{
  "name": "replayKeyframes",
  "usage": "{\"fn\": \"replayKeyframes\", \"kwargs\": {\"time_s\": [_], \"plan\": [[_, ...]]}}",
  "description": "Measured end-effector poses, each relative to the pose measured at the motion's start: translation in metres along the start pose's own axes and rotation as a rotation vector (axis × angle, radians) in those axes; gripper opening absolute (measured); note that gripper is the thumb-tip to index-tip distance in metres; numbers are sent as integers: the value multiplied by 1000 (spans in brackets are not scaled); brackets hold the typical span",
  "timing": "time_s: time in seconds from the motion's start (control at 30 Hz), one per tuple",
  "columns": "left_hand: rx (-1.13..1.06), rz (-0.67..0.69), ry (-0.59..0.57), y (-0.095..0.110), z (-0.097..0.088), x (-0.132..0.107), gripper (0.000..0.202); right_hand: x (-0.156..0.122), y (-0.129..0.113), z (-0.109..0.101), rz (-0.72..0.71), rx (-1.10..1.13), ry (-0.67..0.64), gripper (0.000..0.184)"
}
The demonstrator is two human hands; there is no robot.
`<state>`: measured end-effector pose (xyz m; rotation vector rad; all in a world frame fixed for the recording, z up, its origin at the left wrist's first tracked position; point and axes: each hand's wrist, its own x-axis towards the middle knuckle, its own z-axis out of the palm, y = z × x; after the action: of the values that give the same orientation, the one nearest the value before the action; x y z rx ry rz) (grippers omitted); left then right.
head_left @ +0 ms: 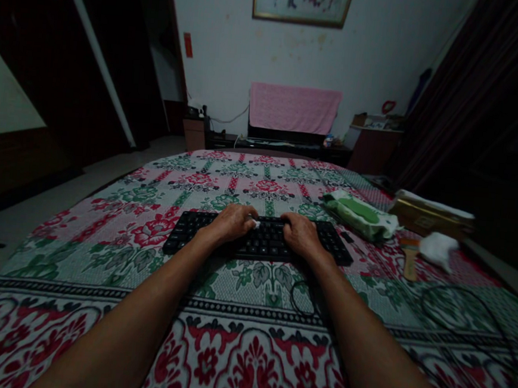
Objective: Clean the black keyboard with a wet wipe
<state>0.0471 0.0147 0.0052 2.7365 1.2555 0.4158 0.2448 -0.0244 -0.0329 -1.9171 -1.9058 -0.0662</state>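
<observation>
We reach over the black keyboard (266,243)
It lies on the flowered cloth (246,351). Our left hand (232,222) pinches a small white piece (255,224) over the keyboard's middle; our right hand (301,234) rests on its right half, fingers curled, their hold we cannot tell. Right of the keyboard lie a green packet (359,214) and a brush (410,265).

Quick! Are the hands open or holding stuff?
Left hand: curled, small white thing at its fingertips; grip unclear.
Right hand: curled over the keyboard; can't tell if holding anything.
</observation>
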Motion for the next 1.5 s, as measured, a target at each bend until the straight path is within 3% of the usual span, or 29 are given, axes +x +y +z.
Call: {"fn": "replayKeyframes", "kwargs": {"time_s": [0.2,0.43,0.7,0.83,0.97,1.1,1.27,1.4,1.5], "plan": [[-116,31,-64,-11,-6,0,30,0,0,0,12,3,-6,34],[-70,122,-68,-14,-6,1,26,1,1,1,12,-20,-5,35],[87,0,-74,-22,-12,1,24,1,0,1,1,-25,-7,34],[-14,43,-33,-18,-13,0,25,0,0,1,-1,-19,5,34],[-12,94,-71,-16,-11,-1,24,0,1,2,-4,-22,15,34],[76,61,-85,-23,-10,0,28,2,2,3,-11,-26,17,34],[85,-4,-16,-24,-12,1,30,2,2,3,-10,-40,8,34],[4,65,-101,-23,-13,-1,27,1,2,2,-13,-41,9,35],[-9,32,-155,-24,-12,-1,26,1,2,2,-11,-36,13,35]]}}
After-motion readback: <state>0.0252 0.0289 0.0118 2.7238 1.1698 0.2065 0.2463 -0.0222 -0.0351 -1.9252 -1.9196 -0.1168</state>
